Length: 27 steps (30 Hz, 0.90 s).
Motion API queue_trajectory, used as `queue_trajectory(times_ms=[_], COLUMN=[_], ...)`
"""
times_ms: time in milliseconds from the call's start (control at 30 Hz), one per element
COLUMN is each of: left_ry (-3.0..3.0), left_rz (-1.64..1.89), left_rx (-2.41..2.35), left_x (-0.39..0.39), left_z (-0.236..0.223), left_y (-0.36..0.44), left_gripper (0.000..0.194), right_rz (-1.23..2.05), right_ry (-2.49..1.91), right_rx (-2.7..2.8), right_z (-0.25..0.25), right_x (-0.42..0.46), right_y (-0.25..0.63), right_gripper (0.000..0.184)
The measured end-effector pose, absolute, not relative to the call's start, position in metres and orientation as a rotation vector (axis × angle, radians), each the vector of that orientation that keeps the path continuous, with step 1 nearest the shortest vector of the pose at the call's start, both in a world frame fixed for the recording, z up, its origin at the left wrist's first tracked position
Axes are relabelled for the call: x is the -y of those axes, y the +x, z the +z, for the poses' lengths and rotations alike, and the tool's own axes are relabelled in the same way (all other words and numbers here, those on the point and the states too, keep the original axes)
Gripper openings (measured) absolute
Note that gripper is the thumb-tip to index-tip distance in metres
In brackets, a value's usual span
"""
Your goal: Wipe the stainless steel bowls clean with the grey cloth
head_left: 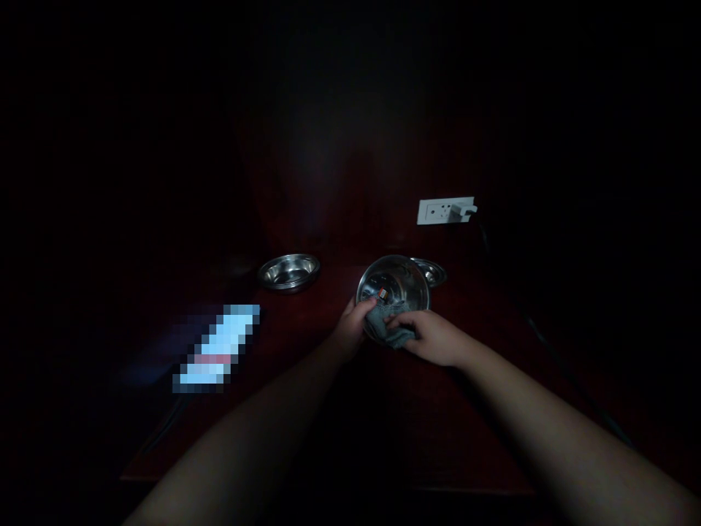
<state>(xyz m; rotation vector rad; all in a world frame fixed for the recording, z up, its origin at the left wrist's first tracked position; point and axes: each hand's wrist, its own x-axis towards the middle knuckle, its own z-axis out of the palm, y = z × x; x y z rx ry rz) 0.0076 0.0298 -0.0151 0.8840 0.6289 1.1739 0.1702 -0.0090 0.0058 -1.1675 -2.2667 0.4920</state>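
Note:
A shiny metal bowl [395, 272] is tilted with its open side toward me, and a small red-orange label [382, 294] shows inside it. My left hand [352, 328] grips the bowl's left rim, thumb over the edge and the other fingers hidden behind. A grey-green cloth [386, 321] lies bunched against the lower inside of the bowl. My right hand [432, 336] is closed on this cloth at the bowl's lower right, with its fingers pressed into the folds.
Another metal bowl [289, 272] stands at the back left of the dark red table [307, 321]. Behind the held bowl, a metal dish or lid [432, 273] shows in part. A pixelated bright screen [219, 349] lies left. A wall socket [438, 211] holds a white plug [464, 211]; a cable runs down the right.

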Motion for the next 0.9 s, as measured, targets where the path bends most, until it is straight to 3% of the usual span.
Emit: queue_trajectory(times_ms=[900], left_ry=[0.900], left_rz=[1.132], left_rx=[-0.436], left_x=[-0.017], left_z=[-0.010], left_y=[0.009], left_gripper=[0.055], right_rz=[0.777], right_ry=[-0.809], right_rx=[2.150], right_z=[0.001], right_x=[0.011], right_y=[0.162], right_gripper=[0.058])
